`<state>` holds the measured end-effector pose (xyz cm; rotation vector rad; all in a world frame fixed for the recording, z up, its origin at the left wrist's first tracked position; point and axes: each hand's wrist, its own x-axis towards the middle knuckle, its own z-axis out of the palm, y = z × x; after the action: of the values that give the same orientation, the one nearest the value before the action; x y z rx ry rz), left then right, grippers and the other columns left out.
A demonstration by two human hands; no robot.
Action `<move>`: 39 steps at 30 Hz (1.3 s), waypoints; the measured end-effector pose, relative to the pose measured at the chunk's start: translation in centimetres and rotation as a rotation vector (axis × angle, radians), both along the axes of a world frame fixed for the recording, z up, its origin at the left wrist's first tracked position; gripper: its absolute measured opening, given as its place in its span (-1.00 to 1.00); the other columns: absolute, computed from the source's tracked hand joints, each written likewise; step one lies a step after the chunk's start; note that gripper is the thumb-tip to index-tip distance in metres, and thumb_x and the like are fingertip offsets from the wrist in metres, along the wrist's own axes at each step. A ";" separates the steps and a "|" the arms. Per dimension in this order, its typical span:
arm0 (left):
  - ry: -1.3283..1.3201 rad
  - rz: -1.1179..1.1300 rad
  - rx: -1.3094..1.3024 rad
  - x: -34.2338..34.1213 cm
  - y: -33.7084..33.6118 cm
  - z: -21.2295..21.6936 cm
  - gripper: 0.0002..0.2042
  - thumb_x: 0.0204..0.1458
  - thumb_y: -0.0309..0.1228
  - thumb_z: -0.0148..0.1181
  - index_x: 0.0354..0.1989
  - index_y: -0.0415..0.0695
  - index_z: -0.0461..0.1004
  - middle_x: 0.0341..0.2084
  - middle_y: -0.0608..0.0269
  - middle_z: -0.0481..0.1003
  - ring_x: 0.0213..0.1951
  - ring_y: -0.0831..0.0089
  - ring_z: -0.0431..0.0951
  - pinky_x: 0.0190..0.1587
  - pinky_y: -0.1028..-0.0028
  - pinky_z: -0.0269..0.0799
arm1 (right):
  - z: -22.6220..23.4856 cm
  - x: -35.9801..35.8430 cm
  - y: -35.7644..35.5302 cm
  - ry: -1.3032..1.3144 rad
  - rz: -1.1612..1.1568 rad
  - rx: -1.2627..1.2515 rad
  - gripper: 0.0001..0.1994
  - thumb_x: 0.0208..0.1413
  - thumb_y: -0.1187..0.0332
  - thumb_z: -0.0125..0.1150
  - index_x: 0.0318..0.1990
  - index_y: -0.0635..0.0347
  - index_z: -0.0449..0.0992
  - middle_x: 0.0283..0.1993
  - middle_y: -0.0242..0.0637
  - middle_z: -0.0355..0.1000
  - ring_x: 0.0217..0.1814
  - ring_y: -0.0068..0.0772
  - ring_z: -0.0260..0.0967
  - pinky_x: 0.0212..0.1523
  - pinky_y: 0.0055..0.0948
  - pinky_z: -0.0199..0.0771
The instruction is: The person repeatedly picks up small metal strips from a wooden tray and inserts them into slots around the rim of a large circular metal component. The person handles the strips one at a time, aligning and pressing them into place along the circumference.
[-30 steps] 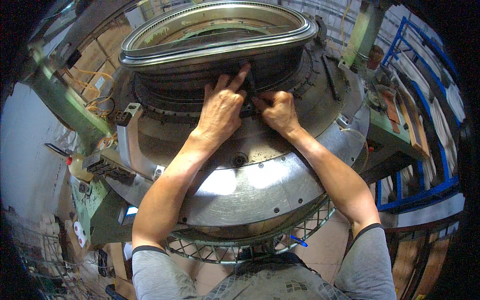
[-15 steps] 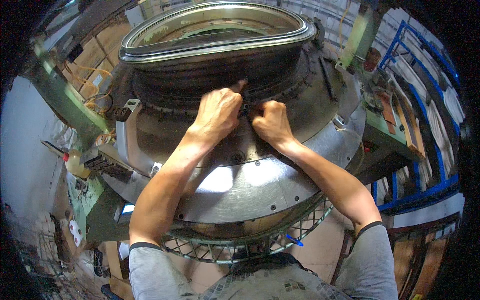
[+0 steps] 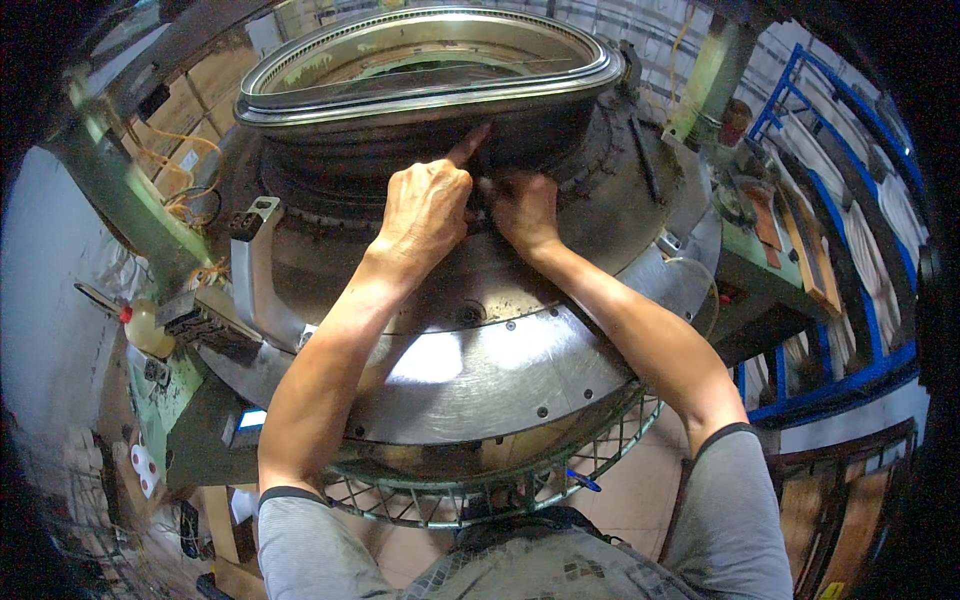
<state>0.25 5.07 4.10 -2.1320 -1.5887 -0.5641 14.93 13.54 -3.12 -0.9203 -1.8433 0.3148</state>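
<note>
My left hand [image 3: 425, 208] is in front of the dark cylinder wall [image 3: 370, 160] of a large round machine. Its index finger stretches up toward the wall while the other fingers curl in; whatever they hold is hidden. Close beside it on the right, my right hand [image 3: 525, 212] is closed, its fingertips slightly blurred and turned to the same spot. A small dark part seems to sit between the two hands, too dim to name. Above them runs the cylinder's shiny metal rim [image 3: 430, 108].
A polished metal ring plate [image 3: 480, 375] curves below my forearms. A metal bracket [image 3: 262, 275] rises at left, near a green post [image 3: 150, 190]. A dark rod [image 3: 646, 160] lies at right. Beyond stands a blue rack [image 3: 835, 200] with white material. A bottle with a red cap [image 3: 150, 330] stands far left.
Both hands have shifted slightly up toward the cylinder wall. My left index finger is stretched out further. My right hand has moved a little left, closer to the left one.
</note>
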 end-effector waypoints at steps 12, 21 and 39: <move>0.014 0.061 0.048 -0.7 1.1 -0.5 -0.02 -0.21 -0.60 0.25 0.51 0.08 0.01 -0.50 -0.07 0.61 -0.42 0.03 0.67 -0.35 0.16 0.62 | 0.3 -1.3 2.8 0.131 -0.069 -0.036 -0.82 0.04 0.33 0.44 -0.28 0.25 0.68 -0.46 -0.13 0.60 -0.56 -0.39 0.54 -0.48 -0.33 0.50; -0.006 0.035 0.009 -1.3 1.5 -1.0 0.00 -0.22 -0.61 0.24 0.52 0.11 -0.03 -0.48 -0.11 0.61 -0.42 0.00 0.66 -0.32 0.12 0.63 | 2.3 0.3 2.6 -0.273 -0.258 0.226 -0.62 0.00 -0.03 0.39 -0.42 0.13 0.63 -0.47 -0.01 0.56 -0.45 0.07 0.56 -0.40 -0.06 0.57; -0.015 -0.070 -0.041 -3.0 1.6 -1.0 0.02 -0.21 -0.65 0.23 0.52 0.20 -0.06 -0.44 -0.03 0.63 -0.41 0.01 0.65 -0.34 0.14 0.63 | 2.4 -1.2 0.8 -0.501 -0.143 0.089 -0.81 0.07 0.24 0.25 -0.36 0.15 0.63 -0.43 0.02 0.55 -0.35 0.15 0.55 -0.28 0.02 0.55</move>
<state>-2.77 6.66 3.14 -2.2257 -1.5519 -0.5757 13.76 14.35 -0.73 -1.1335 -2.2055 -0.0992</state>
